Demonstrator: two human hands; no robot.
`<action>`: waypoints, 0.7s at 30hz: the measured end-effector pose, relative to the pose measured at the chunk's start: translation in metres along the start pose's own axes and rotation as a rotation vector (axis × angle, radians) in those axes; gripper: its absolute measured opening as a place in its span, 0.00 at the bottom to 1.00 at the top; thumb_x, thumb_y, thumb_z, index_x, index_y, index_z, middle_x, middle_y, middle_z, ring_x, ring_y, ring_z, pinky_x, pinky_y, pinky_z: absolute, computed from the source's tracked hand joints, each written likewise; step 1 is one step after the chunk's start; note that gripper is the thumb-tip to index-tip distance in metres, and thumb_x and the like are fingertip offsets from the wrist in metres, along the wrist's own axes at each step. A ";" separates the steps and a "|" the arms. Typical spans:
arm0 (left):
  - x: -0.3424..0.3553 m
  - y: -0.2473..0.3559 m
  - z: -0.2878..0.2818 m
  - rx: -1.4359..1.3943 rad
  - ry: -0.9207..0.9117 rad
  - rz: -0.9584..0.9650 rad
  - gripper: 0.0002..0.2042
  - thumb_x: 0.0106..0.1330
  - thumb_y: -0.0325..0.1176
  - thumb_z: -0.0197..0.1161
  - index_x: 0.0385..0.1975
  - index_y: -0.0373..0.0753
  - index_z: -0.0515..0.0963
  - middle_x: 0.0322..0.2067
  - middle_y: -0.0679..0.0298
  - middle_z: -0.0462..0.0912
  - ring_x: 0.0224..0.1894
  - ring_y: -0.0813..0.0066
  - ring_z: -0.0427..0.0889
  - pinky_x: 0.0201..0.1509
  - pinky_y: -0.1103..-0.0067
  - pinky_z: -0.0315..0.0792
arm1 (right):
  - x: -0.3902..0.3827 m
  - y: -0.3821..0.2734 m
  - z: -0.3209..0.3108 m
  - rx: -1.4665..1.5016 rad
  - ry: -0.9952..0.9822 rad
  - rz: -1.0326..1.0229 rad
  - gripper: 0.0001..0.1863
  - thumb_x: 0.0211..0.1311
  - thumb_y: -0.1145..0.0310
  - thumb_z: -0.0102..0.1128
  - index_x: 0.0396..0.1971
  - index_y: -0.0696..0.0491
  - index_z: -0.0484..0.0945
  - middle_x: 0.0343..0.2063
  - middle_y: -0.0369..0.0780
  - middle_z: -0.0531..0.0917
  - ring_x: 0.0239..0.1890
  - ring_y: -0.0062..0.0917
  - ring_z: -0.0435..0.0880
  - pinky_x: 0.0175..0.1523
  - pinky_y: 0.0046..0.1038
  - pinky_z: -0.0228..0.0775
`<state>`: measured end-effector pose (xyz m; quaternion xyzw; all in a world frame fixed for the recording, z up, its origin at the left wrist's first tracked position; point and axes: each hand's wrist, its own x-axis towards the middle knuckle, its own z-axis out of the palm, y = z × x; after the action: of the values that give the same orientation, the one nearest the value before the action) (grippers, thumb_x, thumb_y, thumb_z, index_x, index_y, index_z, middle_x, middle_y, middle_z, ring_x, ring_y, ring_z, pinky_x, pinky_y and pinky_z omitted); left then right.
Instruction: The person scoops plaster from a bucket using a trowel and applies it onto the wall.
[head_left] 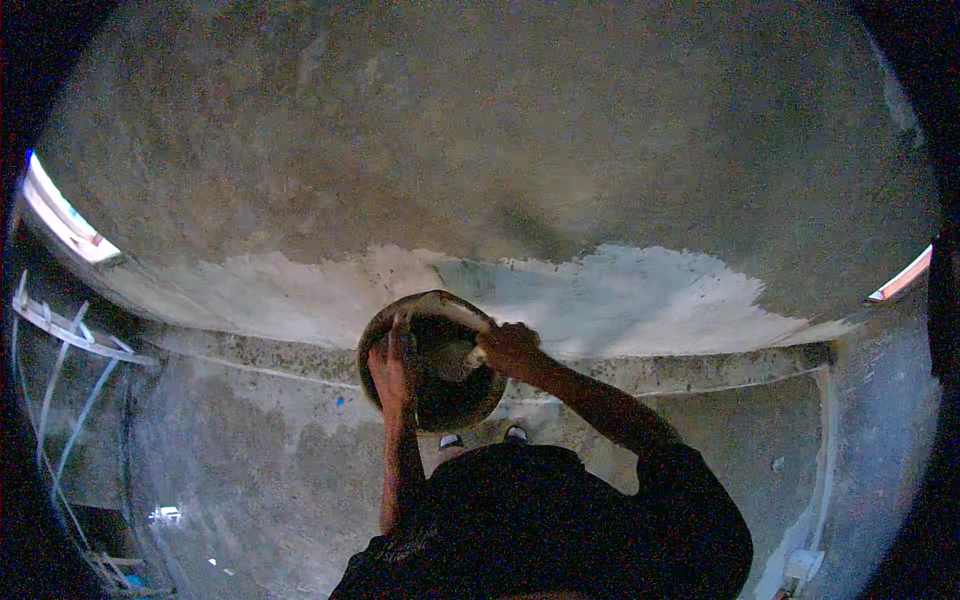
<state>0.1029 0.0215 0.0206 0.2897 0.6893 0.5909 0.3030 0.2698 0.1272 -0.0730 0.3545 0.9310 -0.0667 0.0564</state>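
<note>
Right, you've got the round pan (432,362) up at chest height, centre frame, close to the wall (480,150). Left hand (392,368) is clamped on the rim at 9 o'clock; right hand (508,348) is closed over something pale at the rim near 2 o'clock — can't tell what tool. Keep the pan level, left grip firm, and load in small scoops. The wet pale patch (640,300) runs from 10 to 3 o'clock just above the pan. Open wall sits at 12; the ledge (700,365) below limits downward room — ladder (60,340) off at 9.
</note>
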 end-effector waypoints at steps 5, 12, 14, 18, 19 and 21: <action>0.012 -0.024 -0.025 0.061 0.070 0.096 0.18 0.57 0.41 0.52 0.38 0.30 0.72 0.38 0.53 0.75 0.41 0.62 0.73 0.46 0.72 0.64 | 0.060 -0.044 0.080 -1.184 0.700 -0.036 0.10 0.47 0.64 0.51 0.26 0.54 0.71 0.21 0.42 0.71 0.27 0.33 0.74 0.28 0.35 0.67; 0.036 -0.031 -0.048 0.221 0.084 0.326 0.14 0.57 0.38 0.53 0.30 0.30 0.75 0.27 0.55 0.78 0.30 0.62 0.76 0.38 0.72 0.68 | 0.081 -0.080 0.091 -0.569 0.506 -0.482 0.08 0.50 0.64 0.47 0.21 0.52 0.72 0.22 0.41 0.73 0.29 0.28 0.73 0.33 0.35 0.66; 0.044 -0.038 -0.053 0.189 0.086 0.372 0.14 0.57 0.38 0.53 0.29 0.30 0.74 0.27 0.55 0.78 0.29 0.64 0.76 0.37 0.73 0.68 | 0.087 -0.084 0.103 -0.713 0.629 -0.511 0.09 0.51 0.62 0.47 0.20 0.51 0.71 0.23 0.40 0.73 0.30 0.27 0.73 0.35 0.34 0.66; 0.032 -0.006 -0.067 0.086 0.177 0.432 0.13 0.57 0.36 0.53 0.28 0.29 0.74 0.25 0.57 0.78 0.27 0.70 0.76 0.34 0.75 0.68 | 0.113 -0.086 0.150 -2.689 0.858 -0.221 0.10 0.54 0.62 0.48 0.32 0.53 0.70 0.29 0.38 0.73 0.33 0.24 0.72 0.38 0.28 0.68; 0.029 -0.004 -0.071 0.094 0.182 0.428 0.13 0.57 0.36 0.53 0.28 0.29 0.74 0.25 0.57 0.78 0.27 0.70 0.76 0.34 0.75 0.68 | 0.110 -0.089 0.136 -3.512 0.758 0.257 0.13 0.58 0.63 0.48 0.39 0.54 0.69 0.34 0.37 0.73 0.35 0.23 0.72 0.38 0.25 0.70; 0.027 0.007 -0.055 0.108 0.098 0.446 0.13 0.58 0.35 0.53 0.27 0.29 0.74 0.23 0.59 0.79 0.23 0.72 0.74 0.31 0.76 0.68 | 0.115 -0.056 0.160 -3.015 0.792 -0.049 0.13 0.55 0.61 0.47 0.37 0.51 0.68 0.32 0.36 0.73 0.35 0.22 0.71 0.39 0.26 0.67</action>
<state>0.0438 0.0074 0.0315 0.4213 0.6527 0.6190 0.1150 0.1561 0.1348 -0.2432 -0.0481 0.0957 0.9886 0.1060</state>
